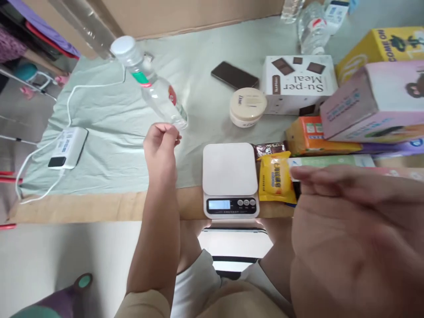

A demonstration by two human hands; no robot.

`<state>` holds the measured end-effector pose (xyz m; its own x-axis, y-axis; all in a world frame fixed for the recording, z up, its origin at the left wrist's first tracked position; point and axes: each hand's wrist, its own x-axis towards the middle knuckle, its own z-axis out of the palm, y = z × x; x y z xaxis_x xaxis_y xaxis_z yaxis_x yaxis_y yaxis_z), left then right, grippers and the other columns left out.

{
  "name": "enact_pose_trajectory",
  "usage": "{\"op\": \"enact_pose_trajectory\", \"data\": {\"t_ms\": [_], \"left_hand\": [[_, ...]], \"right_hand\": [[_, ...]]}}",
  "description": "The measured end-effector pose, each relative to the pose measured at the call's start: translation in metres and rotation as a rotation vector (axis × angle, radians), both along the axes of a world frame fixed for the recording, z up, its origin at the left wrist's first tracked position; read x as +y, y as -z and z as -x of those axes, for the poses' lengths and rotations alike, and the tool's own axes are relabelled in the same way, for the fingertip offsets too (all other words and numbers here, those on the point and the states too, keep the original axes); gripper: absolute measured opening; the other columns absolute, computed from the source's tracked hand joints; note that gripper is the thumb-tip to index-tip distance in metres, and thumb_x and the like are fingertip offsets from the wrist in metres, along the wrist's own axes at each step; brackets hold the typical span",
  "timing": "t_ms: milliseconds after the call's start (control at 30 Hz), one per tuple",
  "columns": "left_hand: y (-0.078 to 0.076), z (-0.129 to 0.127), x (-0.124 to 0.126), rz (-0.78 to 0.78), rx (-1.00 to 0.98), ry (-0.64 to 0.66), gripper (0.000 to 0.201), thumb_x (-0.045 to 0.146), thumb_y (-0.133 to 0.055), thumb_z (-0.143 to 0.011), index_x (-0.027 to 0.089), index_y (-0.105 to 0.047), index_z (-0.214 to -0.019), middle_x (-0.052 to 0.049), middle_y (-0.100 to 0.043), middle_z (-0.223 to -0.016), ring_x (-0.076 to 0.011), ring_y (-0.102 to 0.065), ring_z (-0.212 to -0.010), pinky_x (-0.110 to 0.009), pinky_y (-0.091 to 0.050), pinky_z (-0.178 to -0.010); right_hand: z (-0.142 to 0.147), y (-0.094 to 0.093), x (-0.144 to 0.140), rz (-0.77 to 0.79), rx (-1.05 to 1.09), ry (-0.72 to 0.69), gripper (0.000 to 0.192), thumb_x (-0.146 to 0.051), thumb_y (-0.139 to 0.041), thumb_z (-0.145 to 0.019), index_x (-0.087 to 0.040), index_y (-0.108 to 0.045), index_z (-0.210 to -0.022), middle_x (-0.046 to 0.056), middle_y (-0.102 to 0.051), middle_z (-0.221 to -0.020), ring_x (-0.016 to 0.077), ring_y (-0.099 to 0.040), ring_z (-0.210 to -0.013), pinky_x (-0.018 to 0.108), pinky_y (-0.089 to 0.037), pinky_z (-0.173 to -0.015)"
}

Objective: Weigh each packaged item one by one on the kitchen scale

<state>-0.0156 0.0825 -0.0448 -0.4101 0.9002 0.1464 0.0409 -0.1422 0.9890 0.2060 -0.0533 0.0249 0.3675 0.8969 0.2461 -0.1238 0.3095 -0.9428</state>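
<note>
My left hand (pixel 161 143) is held over the green cloth with thumb and fingers curled together. Whatever is inside them, if anything, is hidden. Just behind it stands a clear plastic bottle (pixel 158 93) with a white cap; whether the hand touches it I cannot tell. Large and blurred, my right hand (pixel 351 229) fills the lower right, close to the camera, its fingers too smeared to read. Beside its tips lies a yellow packet (pixel 275 177). Between the hands a white kitchen scale (pixel 230 170) sits at the table's front edge, display lit.
A cream tub (pixel 247 106), a black phone (pixel 234 75) and a white Su-per Meal box (pixel 300 81) are behind the scale. Pink (pixel 374 101) and orange (pixel 304 134) boxes crowd the right. A power strip (pixel 68 148) with a white cable lies left.
</note>
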Motion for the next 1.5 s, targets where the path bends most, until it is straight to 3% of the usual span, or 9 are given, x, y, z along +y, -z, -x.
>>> {"op": "enact_pose_trajectory", "data": {"t_ms": [133,300,500,700,833,967,1133,1300,1500], "left_hand": [[0.014,0.038,0.033,-0.004,0.065,-0.081,0.045,0.027,-0.089,-0.067,0.028,-0.058,-0.099,-0.002,-0.060,-0.116,-0.0246,-0.054,-0.121,-0.044,-0.040,-0.115],[0.031,0.062,0.051,0.009,0.078,0.073,0.080,0.035,-0.094,-0.064,0.033,-0.047,-0.128,-0.008,-0.047,-0.155,-0.0332,-0.030,-0.159,-0.051,-0.027,-0.131],[0.025,0.051,0.045,0.040,0.045,0.076,0.075,0.026,-0.095,-0.063,0.029,-0.053,-0.126,-0.010,-0.053,-0.131,-0.0356,-0.034,-0.154,-0.050,-0.035,-0.127],[0.019,0.043,0.045,-0.049,0.037,0.130,0.053,0.024,-0.086,-0.075,0.031,-0.042,-0.104,-0.005,-0.053,-0.125,-0.0259,-0.047,-0.133,-0.045,-0.036,-0.125],[0.024,0.042,0.042,-0.025,-0.008,0.116,0.062,0.028,-0.092,-0.067,0.035,-0.048,-0.109,-0.005,-0.058,-0.117,-0.0313,-0.050,-0.125,-0.050,-0.040,-0.122],[0.026,0.038,0.038,-0.044,0.054,0.130,0.044,0.030,-0.086,-0.072,0.036,-0.055,-0.103,-0.004,-0.062,-0.121,-0.0324,-0.051,-0.128,-0.050,-0.041,-0.120],[0.028,0.030,0.039,-0.031,0.146,0.129,0.068,0.032,-0.090,-0.068,0.033,-0.046,-0.120,-0.004,-0.062,-0.129,-0.0285,-0.058,-0.122,-0.045,-0.045,-0.115],[0.035,0.027,0.039,-0.014,0.295,0.081,0.062,0.024,-0.086,-0.070,0.031,-0.045,-0.116,-0.001,-0.067,-0.121,-0.0226,-0.068,-0.109,-0.038,-0.058,-0.095],[0.029,0.020,0.028,-0.143,0.158,0.044,0.065,0.030,-0.085,-0.071,0.031,-0.042,-0.120,-0.002,-0.066,-0.122,-0.0228,-0.070,-0.120,-0.033,-0.064,-0.089]], "right_hand": [[0.047,0.012,0.018,0.011,0.010,-0.156,0.012,-0.030,-0.068,-0.091,-0.027,-0.070,-0.102,0.003,-0.072,-0.108,0.0221,-0.068,-0.110,0.047,-0.056,-0.106],[0.081,0.029,0.039,0.089,-0.045,-0.226,0.011,-0.030,-0.068,-0.091,-0.025,-0.068,-0.101,0.003,-0.071,-0.105,0.0217,-0.068,-0.110,0.044,-0.056,-0.103],[0.093,0.042,0.048,0.165,-0.048,-0.210,0.013,-0.031,-0.072,-0.087,-0.024,-0.070,-0.098,0.002,-0.071,-0.103,0.0202,-0.071,-0.107,0.038,-0.056,-0.098],[0.082,0.052,0.046,0.175,-0.056,-0.210,0.015,-0.027,-0.073,-0.085,-0.025,-0.073,-0.100,0.001,-0.072,-0.105,0.0180,-0.074,-0.106,0.032,-0.057,-0.094],[0.075,0.053,0.045,0.176,-0.048,-0.155,0.015,-0.028,-0.074,-0.081,-0.024,-0.073,-0.096,0.001,-0.071,-0.102,0.0182,-0.075,-0.103,0.032,-0.058,-0.092],[0.072,0.054,0.043,0.149,-0.057,-0.107,0.012,-0.026,-0.072,-0.082,-0.024,-0.072,-0.094,0.000,-0.069,-0.098,0.0180,-0.074,-0.100,0.034,-0.058,-0.092],[0.070,0.052,0.039,0.159,-0.078,-0.139,0.011,-0.029,-0.071,-0.085,-0.025,-0.071,-0.096,0.000,-0.069,-0.102,0.0181,-0.075,-0.103,0.033,-0.058,-0.092],[0.067,0.050,0.038,0.103,-0.069,-0.140,0.011,-0.026,-0.071,-0.086,-0.024,-0.071,-0.097,0.000,-0.069,-0.102,0.0176,-0.075,-0.102,0.033,-0.059,-0.092],[0.062,0.049,0.037,0.077,-0.037,-0.113,0.011,-0.022,-0.071,-0.083,-0.023,-0.070,-0.094,-0.001,-0.069,-0.101,0.0173,-0.075,-0.100,0.032,-0.059,-0.091]]}}
